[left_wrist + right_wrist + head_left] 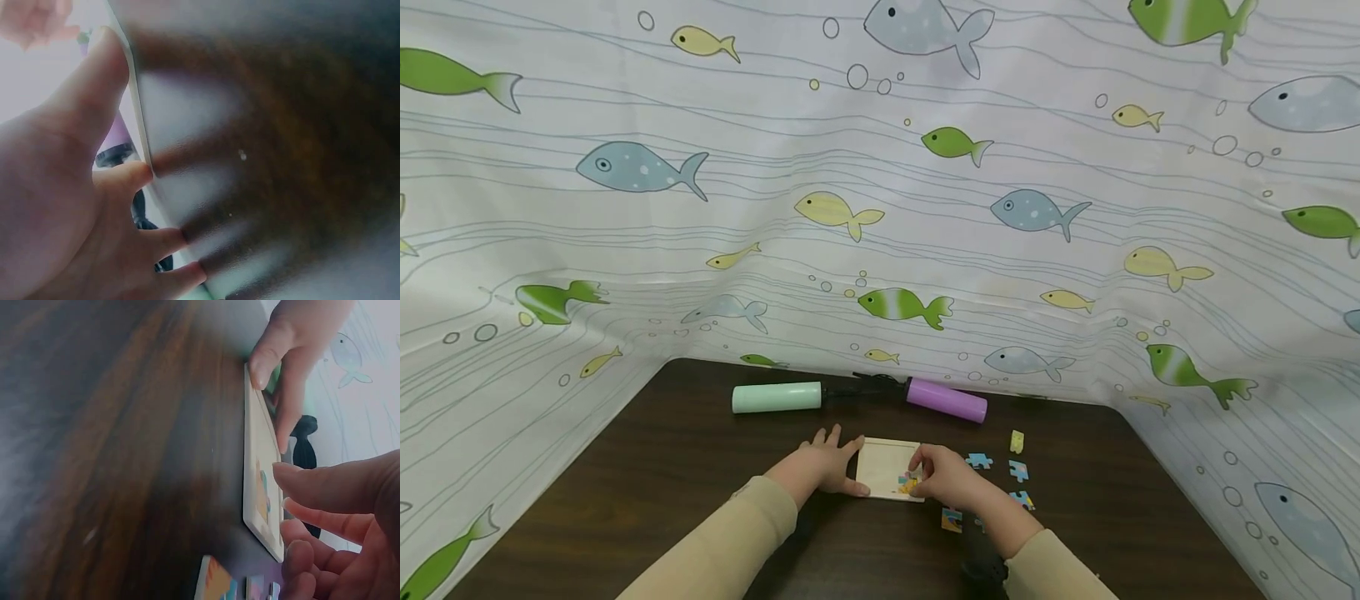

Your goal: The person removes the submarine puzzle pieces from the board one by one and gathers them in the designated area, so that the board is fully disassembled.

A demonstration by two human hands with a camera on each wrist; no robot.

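A small square wooden puzzle tray (880,460) lies flat on the dark table. My left hand (826,463) has its fingers spread at the tray's left side, with the thumb along its near edge. In the left wrist view the fingertips (140,175) rest at the tray's rim. My right hand (942,477) is bent over the tray's near right corner, thumb and index finger around a small colourful puzzle piece (914,477). In the right wrist view its thumb (300,484) and index finger come close to the joined pieces (262,494); the palm hides part of that corner.
Several loose puzzle pieces (1018,471) lie to the right of the tray, one orange and blue piece (952,520) nearer me. Behind stand off a mint-green cylinder (777,397) and a purple cylinder (947,400) with black parts. A fish-patterned sheet (895,250) encloses the table.
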